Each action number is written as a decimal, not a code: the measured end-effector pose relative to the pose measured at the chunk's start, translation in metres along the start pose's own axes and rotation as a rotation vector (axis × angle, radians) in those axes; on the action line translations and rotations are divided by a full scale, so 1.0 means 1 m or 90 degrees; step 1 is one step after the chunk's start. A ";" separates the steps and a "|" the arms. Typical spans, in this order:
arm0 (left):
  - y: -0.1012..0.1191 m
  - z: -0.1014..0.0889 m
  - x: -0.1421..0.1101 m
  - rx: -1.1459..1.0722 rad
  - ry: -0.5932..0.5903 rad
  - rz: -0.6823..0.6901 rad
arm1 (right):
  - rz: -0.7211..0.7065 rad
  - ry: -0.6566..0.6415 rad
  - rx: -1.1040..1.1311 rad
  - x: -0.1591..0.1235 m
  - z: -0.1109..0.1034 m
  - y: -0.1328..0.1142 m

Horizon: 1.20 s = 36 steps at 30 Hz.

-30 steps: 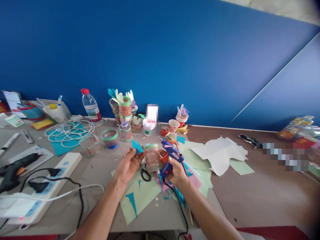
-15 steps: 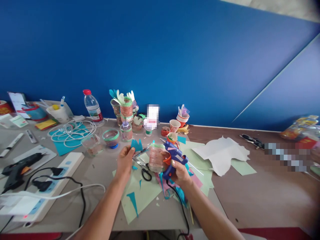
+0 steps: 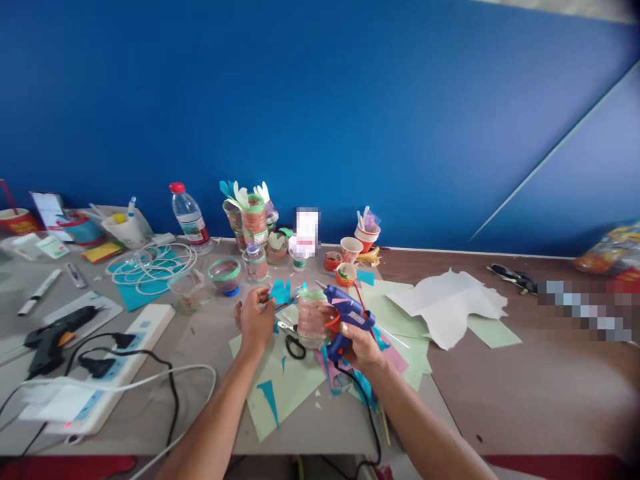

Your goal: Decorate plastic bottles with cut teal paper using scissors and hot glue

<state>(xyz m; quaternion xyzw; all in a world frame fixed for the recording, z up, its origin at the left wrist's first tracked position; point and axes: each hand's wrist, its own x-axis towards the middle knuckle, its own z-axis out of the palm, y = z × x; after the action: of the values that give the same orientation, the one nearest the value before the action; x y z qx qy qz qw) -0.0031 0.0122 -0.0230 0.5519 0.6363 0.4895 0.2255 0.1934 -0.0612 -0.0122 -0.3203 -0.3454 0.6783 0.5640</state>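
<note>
Has drawn the left hand (image 3: 257, 325) slightly away from the jar (image 3: 311, 319) over the last second and turned it knuckles-up. Leaves a gap there now, with more of the black-handled scissors (image 3: 295, 347) in sight. Keeps the cut blue paper (image 3: 281, 291) pinched by the fingertips, prongs upward, left of the jar and apart from it.

Still grips the blue glue gun (image 3: 353, 315) in the right hand (image 3: 361, 345), fingers closed around the handle and nozzle pointing up and leftward near the jar's rim. Shows little shift on this side beyond a slight swing of the whole view. Cannot tell, with fingers and gun crowding the jar's right side, between a jar held up by that hand and a jar standing over the pale green sheet (image 3: 290, 393) on the counter (image 3: 200, 340).

Seems, as a judgement, to mean a brief readjustment in the work: holding paper and gun at once, both close to the jar, but without touching paper to jar or nozzle to paper.
</note>
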 end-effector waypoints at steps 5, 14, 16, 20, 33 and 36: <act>-0.002 0.001 -0.002 0.148 -0.036 0.019 | 0.005 -0.006 -0.031 -0.001 0.003 -0.003; -0.009 0.000 -0.004 0.286 -0.059 0.087 | 0.016 -0.023 -0.028 0.001 0.003 -0.003; -0.008 -0.002 -0.004 0.299 -0.042 0.106 | 0.022 -0.017 -0.028 0.001 0.002 -0.002; -0.003 -0.006 -0.004 0.173 -0.002 0.164 | 0.028 -0.007 -0.025 0.001 -0.001 0.000; 0.030 -0.012 -0.022 -0.491 -0.608 -0.046 | -0.009 0.023 -0.092 0.001 -0.003 0.001; 0.033 -0.013 -0.023 -0.482 -0.626 -0.063 | -0.003 0.008 -0.100 -0.002 0.001 0.003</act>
<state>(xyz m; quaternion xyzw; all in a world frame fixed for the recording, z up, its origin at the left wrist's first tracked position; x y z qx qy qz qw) 0.0091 -0.0171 0.0052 0.5641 0.2652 0.3591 0.6946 0.1917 -0.0638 -0.0141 -0.3668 -0.3949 0.6456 0.5411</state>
